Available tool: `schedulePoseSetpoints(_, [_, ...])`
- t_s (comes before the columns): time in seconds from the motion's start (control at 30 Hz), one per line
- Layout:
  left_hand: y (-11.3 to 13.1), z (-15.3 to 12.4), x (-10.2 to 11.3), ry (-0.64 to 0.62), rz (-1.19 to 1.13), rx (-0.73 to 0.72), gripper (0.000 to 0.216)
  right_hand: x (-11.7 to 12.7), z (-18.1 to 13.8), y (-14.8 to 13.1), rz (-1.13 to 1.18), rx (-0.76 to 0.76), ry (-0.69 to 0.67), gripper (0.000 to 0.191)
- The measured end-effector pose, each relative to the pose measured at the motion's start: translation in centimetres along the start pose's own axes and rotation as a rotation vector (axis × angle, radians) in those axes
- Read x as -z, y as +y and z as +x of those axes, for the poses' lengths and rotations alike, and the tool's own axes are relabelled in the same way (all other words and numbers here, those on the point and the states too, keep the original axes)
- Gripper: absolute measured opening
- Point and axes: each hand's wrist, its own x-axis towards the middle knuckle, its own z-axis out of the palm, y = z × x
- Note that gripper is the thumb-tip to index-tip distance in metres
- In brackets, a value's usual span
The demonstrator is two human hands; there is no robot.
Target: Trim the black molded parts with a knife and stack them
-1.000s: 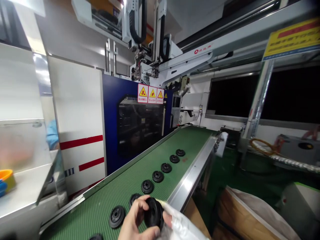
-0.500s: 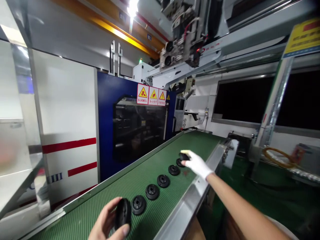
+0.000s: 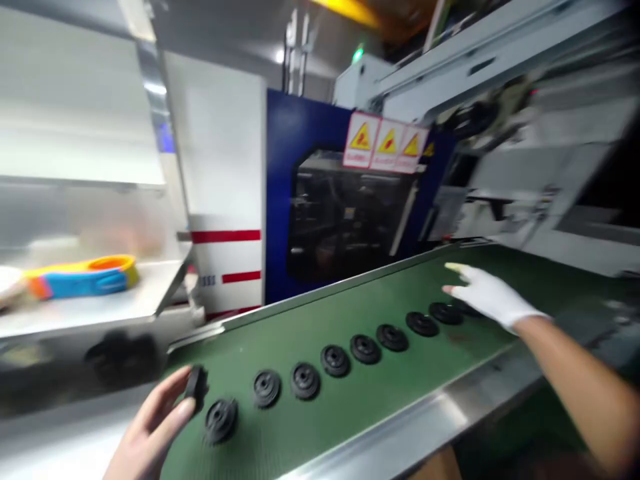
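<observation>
A row of several black round plastic parts [image 3: 365, 348] lies along the green conveyor belt [image 3: 310, 320]. My bare left hand [image 3: 150, 427] at the bottom left pinches one black part [image 3: 197, 387] between thumb and fingers, just above the near end of the belt. My right hand [image 3: 487, 297], in a white glove, stretches out over the far end of the row with fingers spread, just above the last parts [image 3: 445, 312]. Nothing shows in it.
A blue moulding machine [image 3: 345, 207] with a dark window and yellow warning signs [image 3: 385, 141] stands behind the belt. A steel shelf [image 3: 90, 307] at the left carries an orange and blue object [image 3: 85, 277]. The belt's steel rail [image 3: 425, 420] runs along the near side.
The view has swung left and blurred. My left hand moved left with its part. My right hand let go of the far part it touched and now hovers with fingers spread.
</observation>
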Motion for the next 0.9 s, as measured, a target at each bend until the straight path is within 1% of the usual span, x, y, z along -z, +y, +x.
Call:
schedulePoseSetpoints(0.03, [0.3, -0.1, 0.2, -0.008, -0.028, -0.005, 0.061, -0.5, -1.5, -2.5, 0.078, 0.075, -0.058, 0.061])
schedulePoseSetpoints(0.07, [0.5, -0.3, 0.2, -0.022, -0.054, -0.012, 0.061, -1.2, -3.6, -5.2, 0.271, 0.165, -0.165, 0.061])
schedulePoseSetpoints(0.1, [0.6, -0.5, 0.1, -0.053, -0.083, -0.023, 0.062, -2.0, -6.0, -8.2, 0.422, 0.253, -0.340, 0.064])
schedulePoseSetpoints(0.13, [0.6, -0.8, -0.2, -0.106, -0.106, -0.038, 0.065, -3.0, -8.7, -11.2, 0.560, 0.309, -0.481, 0.068])
schedulePoseSetpoints(0.2, [0.4, -1.9, -1.1, -0.252, -0.119, -0.078, 0.072, -5.5, -14.1, -17.0, 0.853, 0.353, -0.794, 0.083])
schedulePoseSetpoints(0.23, [0.2, -2.5, -1.6, -0.328, -0.097, -0.110, 0.074, -6.9, -16.3, -19.5, 0.952, 0.344, -0.956, 0.093])
schedulePoseSetpoints(0.27, [0.0, -3.1, -2.0, -0.386, -0.050, -0.155, 0.074, -8.3, -18.2, -21.6, 1.045, 0.315, -1.095, 0.096])
schedulePoseSetpoints(0.3, [-0.1, -3.6, -2.3, -0.416, 0.015, -0.210, 0.071, -9.6, -19.5, -23.3, 1.121, 0.329, -1.191, 0.094])
schedulePoseSetpoints(0.37, [-0.4, -4.3, -2.6, -0.411, 0.138, -0.316, 0.065, -11.8, -21.0, -25.7, 1.237, 0.340, -1.223, 0.078])
schedulePoseSetpoints(0.43, [-0.7, -4.4, -2.2, -0.381, 0.183, -0.371, 0.062, -13.2, -21.5, -26.8, 1.342, 0.264, -1.217, 0.066])
schedulePoseSetpoints(0.47, [-0.8, -4.3, -1.8, -0.366, 0.173, -0.373, 0.062, -13.6, -21.7, -27.1, 1.387, 0.197, -1.251, 0.067])
schedulePoseSetpoints(0.53, [-1.0, -4.2, -0.9, -0.335, 0.137, -0.362, 0.062, -14.1, -22.1, -27.6, 1.451, 0.079, -1.387, 0.074])
schedulePoseSetpoints(0.57, [-1.2, -4.2, -0.5, -0.312, 0.123, -0.367, 0.061, -14.1, -22.4, -27.8, 1.474, 0.043, -1.452, 0.076])
schedulePoseSetpoints(0.63, [-1.6, -4.3, 0.2, -0.283, 0.108, -0.393, 0.060, -14.2, -23.1, -28.4, 1.508, 0.030, -1.542, 0.075])
schedulePoseSetpoints(0.7, [-1.9, -4.4, 0.5, -0.268, 0.090, -0.415, 0.060, -14.3, -23.6, -28.9, 1.502, 0.093, -1.567, 0.068])
schedulePoseSetpoints(0.77, [-2.0, -4.3, 0.8, -0.283, 0.080, -0.424, 0.060, -14.2, -23.3, -28.8, 1.431, 0.171, -1.523, 0.066])
schedulePoseSetpoints(0.8, [-1.9, -4.0, 0.9, -0.304, 0.096, -0.428, 0.058, -14.0, -22.8, -28.3, 1.367, 0.188, -1.462, 0.068])
schedulePoseSetpoints(0.83, [-1.7, -3.6, 1.0, -0.329, 0.132, -0.432, 0.054, -13.7, -21.9, -27.5, 1.279, 0.194, -1.352, 0.071])
schedulePoseSetpoints(0.9, [-1.2, -2.4, 1.0, -0.378, 0.245, -0.438, 0.043, -12.3, -19.3, -24.9, 1.067, 0.188, -1.058, 0.077])
